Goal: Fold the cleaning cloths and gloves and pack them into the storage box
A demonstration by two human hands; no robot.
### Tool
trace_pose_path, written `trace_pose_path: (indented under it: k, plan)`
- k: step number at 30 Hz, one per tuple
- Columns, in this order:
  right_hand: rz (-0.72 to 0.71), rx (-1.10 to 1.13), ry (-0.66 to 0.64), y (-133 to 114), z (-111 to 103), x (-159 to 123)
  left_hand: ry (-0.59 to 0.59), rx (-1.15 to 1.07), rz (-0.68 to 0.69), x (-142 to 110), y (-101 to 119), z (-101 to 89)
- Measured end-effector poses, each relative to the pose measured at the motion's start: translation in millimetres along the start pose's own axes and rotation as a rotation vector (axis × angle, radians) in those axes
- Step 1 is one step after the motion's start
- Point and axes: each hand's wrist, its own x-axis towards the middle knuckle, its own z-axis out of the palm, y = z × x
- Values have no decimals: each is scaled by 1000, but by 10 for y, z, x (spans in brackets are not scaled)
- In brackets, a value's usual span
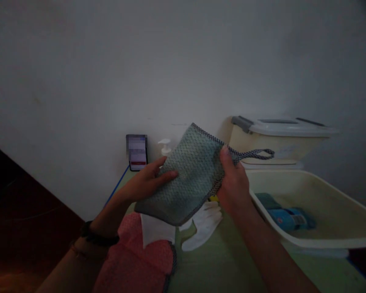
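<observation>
A grey-green textured cleaning cloth (pixel 189 171) with a checked border and a hanging loop is held up above the table, tilted. My left hand (pixel 152 177) grips its left edge, thumb on the front and fingers partly hidden behind. At the right corner near the loop, my right hand (pixel 234 179) pinches the cloth with its thumb on top. Below the cloth lie a white glove (pixel 204 228) and a red cloth (pixel 134 260) with a dark checked edge. The cloth partly covers a white pump bottle (pixel 164 146) behind it.
A phone (pixel 138 152) leans against the wall at the back left. On the right stands a cream basin (pixel 332 203) holding a blue labelled package (pixel 288 219) and a greenish cloth (pixel 266 201). Behind it is a lidded storage box (pixel 271 144). All rest on a green tabletop (pixel 213 268).
</observation>
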Motion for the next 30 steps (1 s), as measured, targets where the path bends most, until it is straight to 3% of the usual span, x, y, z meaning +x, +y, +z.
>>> trace_pose_path:
  k: [2,5,8,11,15,20,26,30]
  plan:
    - [-4,34,-95,-52,40,-22,111,-14,27,-31,80,7]
    - [2,54,-350,-96,72,-64,263,-40,31,-53,156,19]
    - [-27,14,-402,-146,111,-26,341,-92,10,-59,193,1]
    - [-33,20,-351,-198,170,67,290,-209,-21,-75,203,-50]
    - [29,47,-320,-224,216,114,113,-338,-50,-116,162,-139]
    - [-60,30,-433,-254,135,53,-23,-222,-97,-116,-4,-235]
    - [-287,-145,-629,-326,-16,61,8,-179,-90,-63,-162,-232]
    - [-307,-139,-577,-338,-42,67,66,-287,-56,-39,-134,-190]
